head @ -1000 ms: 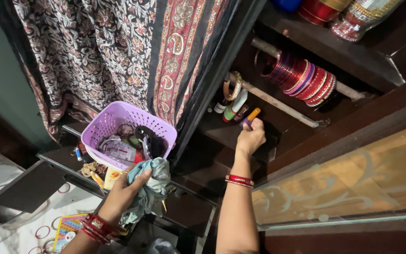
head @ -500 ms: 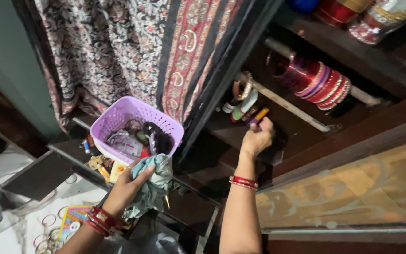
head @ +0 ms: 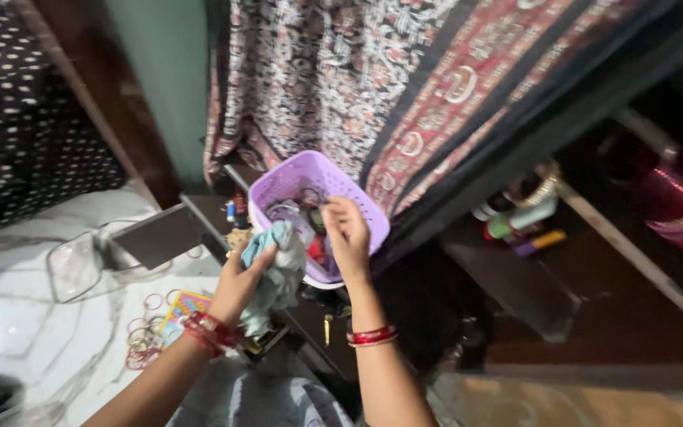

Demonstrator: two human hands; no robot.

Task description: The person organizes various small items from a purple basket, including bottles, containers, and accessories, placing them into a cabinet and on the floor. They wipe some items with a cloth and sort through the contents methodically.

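Head view: the purple basket [head: 319, 183], full of small trinkets, sits on a dark ledge below the patterned curtain [head: 405, 87], and the right hand [head: 347, 236] reaches over the basket's near rim with its fingers pinched together inside it, though what they pinch is too small to tell. Just left of the basket, the left hand [head: 239, 281] clutches a crumpled light-blue cloth [head: 278, 273] touching the basket's near-left edge. Farther left of the basket, loose bangles [head: 145, 336] lie on the white surface.

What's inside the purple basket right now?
The purple basket holds a blurred jumble of small dark and red items. The right hand reaches in, covering part; the bottom is hidden.
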